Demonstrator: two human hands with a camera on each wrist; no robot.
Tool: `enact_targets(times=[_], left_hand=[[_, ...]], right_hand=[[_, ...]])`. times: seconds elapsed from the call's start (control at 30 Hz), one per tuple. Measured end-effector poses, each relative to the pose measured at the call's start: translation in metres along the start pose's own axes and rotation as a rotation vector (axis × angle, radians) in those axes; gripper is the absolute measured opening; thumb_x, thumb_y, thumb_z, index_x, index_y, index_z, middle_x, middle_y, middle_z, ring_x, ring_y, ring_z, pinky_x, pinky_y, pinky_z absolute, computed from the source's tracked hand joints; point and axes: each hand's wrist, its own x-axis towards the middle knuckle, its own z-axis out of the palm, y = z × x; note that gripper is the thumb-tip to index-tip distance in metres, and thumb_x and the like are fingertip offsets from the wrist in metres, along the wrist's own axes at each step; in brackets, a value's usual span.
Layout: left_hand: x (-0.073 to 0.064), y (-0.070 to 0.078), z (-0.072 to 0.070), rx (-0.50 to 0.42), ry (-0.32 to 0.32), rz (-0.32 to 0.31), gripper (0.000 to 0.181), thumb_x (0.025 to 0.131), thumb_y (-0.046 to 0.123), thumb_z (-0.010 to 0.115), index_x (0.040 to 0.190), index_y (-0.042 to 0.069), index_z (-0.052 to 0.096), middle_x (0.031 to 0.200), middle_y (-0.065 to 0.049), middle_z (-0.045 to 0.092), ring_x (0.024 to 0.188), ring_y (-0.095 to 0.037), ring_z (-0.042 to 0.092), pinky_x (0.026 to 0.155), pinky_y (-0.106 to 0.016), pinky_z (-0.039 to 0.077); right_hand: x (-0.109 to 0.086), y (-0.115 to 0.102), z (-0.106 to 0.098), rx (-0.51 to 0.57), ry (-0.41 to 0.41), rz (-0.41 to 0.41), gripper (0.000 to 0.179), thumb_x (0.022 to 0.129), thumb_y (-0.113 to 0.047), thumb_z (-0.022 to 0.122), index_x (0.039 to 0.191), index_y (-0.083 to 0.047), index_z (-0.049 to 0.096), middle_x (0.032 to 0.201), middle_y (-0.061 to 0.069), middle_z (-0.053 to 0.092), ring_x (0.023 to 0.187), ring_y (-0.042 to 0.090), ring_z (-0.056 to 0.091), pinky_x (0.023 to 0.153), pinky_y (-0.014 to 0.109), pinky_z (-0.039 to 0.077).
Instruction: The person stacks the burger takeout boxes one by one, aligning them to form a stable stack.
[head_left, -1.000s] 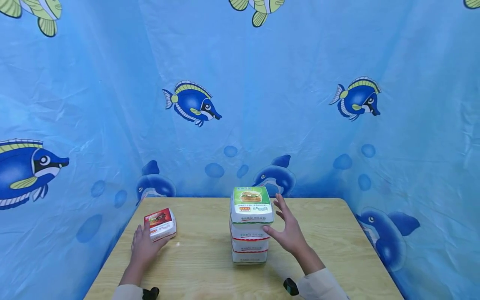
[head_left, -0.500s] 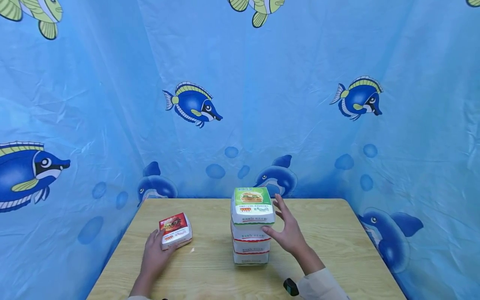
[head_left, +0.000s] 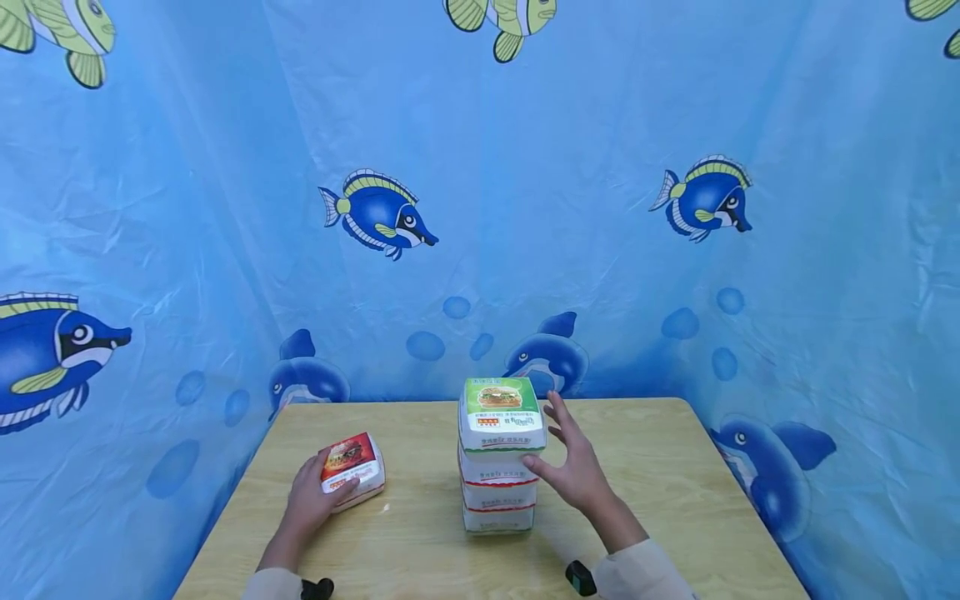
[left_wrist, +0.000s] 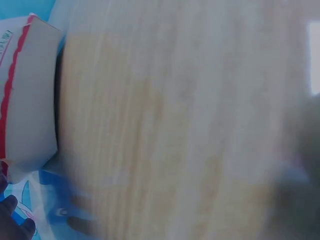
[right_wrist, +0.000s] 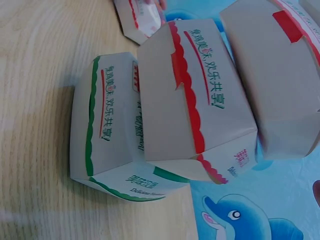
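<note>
At the left of the table, my left hand [head_left: 310, 497] grips a burger box [head_left: 352, 468] with a red lid, thumb across its near right corner and fingers along its left side. In the left wrist view, the box [left_wrist: 30, 95] shows at the left edge. Several burger boxes form a stack [head_left: 498, 483] near the middle, topped by a green-lidded box [head_left: 502, 414]. My right hand [head_left: 577, 462] stands at the stack's right side, thumb by the upper boxes' front corner, fingers spread. In the right wrist view, the bottom box [right_wrist: 107, 125] has green trim.
All this is on a light wooden table [head_left: 420, 558]. A blue curtain [head_left: 480, 208] printed with fish and dolphins hangs close behind it and at both sides.
My left hand has moved the red-lidded box to the right, toward the stack, and its thumb now lies over the box's near side. My right hand and the stack have hardly moved.
</note>
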Motion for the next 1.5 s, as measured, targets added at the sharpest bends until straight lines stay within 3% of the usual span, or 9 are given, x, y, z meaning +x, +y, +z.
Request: enact_targets(times=[0.07, 0.3, 0.47, 0.6, 0.87, 1.0, 1.2, 1.3, 1.5], left_hand=[[-0.004, -0.001, 0.002, 0.004, 0.004, -0.009, 0.107, 0.078, 0.063, 0.070, 0.153, 0.004, 0.022, 0.148, -0.031, 0.024, 0.134, -0.050, 0.024, 0.105, -0.068, 0.023], [-0.013, -0.001, 0.006, -0.009, 0.022, -0.022, 0.117, 0.072, 0.066, 0.074, 0.153, 0.003, 0.017, 0.153, -0.032, 0.010, 0.135, -0.055, 0.017, 0.105, -0.069, 0.022], [-0.015, -0.002, 0.008, -0.040, 0.036, 0.037, 0.119, 0.068, 0.063, 0.079, 0.152, 0.002, 0.021, 0.152, -0.028, 0.019, 0.135, -0.050, 0.024, 0.106, -0.066, 0.024], [-0.020, -0.006, 0.014, -0.037, 0.032, 0.076, 0.122, 0.066, 0.060, 0.082, 0.154, 0.003, 0.020, 0.149, -0.030, 0.020, 0.133, -0.052, 0.024, 0.105, -0.066, 0.026], [-0.025, -0.008, 0.016, -0.061, 0.017, 0.052, 0.126, 0.065, 0.059, 0.083, 0.157, 0.009, 0.011, 0.150, -0.030, 0.018, 0.133, -0.052, 0.027, 0.105, -0.066, 0.026], [-0.022, -0.002, 0.014, -0.091, 0.005, 0.023, 0.128, 0.066, 0.062, 0.081, 0.157, 0.009, 0.009, 0.149, -0.028, 0.020, 0.133, -0.048, 0.030, 0.106, -0.063, 0.027], [-0.014, 0.018, 0.009, -0.159, -0.002, 0.001, 0.129, 0.068, 0.063, 0.079, 0.158, 0.014, 0.002, 0.154, -0.025, 0.014, 0.137, -0.047, 0.023, 0.109, -0.062, 0.023], [-0.010, 0.030, 0.004, -0.176, 0.016, 0.027, 0.128, 0.068, 0.060, 0.081, 0.158, 0.015, 0.002, 0.154, -0.025, 0.014, 0.138, -0.046, 0.022, 0.108, -0.062, 0.024], [-0.001, 0.057, -0.013, -0.107, 0.057, 0.121, 0.127, 0.069, 0.058, 0.082, 0.158, 0.012, 0.003, 0.155, -0.024, 0.014, 0.138, -0.047, 0.022, 0.106, -0.063, 0.027]], right_hand=[[-0.003, 0.002, 0.001, 0.002, -0.004, -0.002, 0.104, 0.076, -0.051, 0.079, 0.154, -0.043, 0.012, 0.155, 0.007, 0.031, 0.135, 0.036, 0.038, 0.094, 0.067, 0.040], [-0.005, 0.004, 0.004, 0.007, -0.010, -0.054, 0.103, 0.079, -0.045, 0.079, 0.156, -0.038, 0.011, 0.158, 0.005, 0.027, 0.139, 0.033, 0.034, 0.099, 0.064, 0.038], [-0.003, 0.003, 0.005, 0.006, -0.008, -0.066, 0.103, 0.080, -0.045, 0.079, 0.156, -0.039, 0.010, 0.158, 0.003, 0.026, 0.139, 0.033, 0.033, 0.100, 0.064, 0.037], [-0.004, 0.001, 0.006, 0.012, -0.009, -0.063, 0.103, 0.079, -0.045, 0.079, 0.155, -0.039, 0.010, 0.157, 0.003, 0.029, 0.139, 0.031, 0.033, 0.102, 0.061, 0.036], [-0.001, -0.005, 0.007, 0.015, -0.017, -0.078, 0.103, 0.079, -0.044, 0.079, 0.156, -0.037, 0.011, 0.159, 0.000, 0.024, 0.141, 0.031, 0.030, 0.106, 0.058, 0.033], [0.002, -0.008, 0.005, 0.025, -0.024, -0.082, 0.101, 0.080, -0.044, 0.079, 0.156, -0.035, 0.013, 0.158, 0.002, 0.025, 0.141, 0.032, 0.029, 0.106, 0.059, 0.033], [0.002, -0.009, 0.004, 0.019, -0.031, -0.082, 0.102, 0.079, -0.046, 0.079, 0.156, -0.038, 0.011, 0.158, 0.002, 0.026, 0.140, 0.032, 0.030, 0.105, 0.059, 0.033], [0.000, -0.008, 0.004, 0.014, -0.035, -0.091, 0.103, 0.079, -0.045, 0.079, 0.156, -0.038, 0.011, 0.158, 0.002, 0.025, 0.140, 0.031, 0.030, 0.106, 0.057, 0.033], [0.001, -0.007, 0.005, -0.005, -0.031, -0.115, 0.102, 0.079, -0.045, 0.079, 0.156, -0.038, 0.012, 0.158, 0.000, 0.025, 0.140, 0.031, 0.031, 0.106, 0.056, 0.034]])
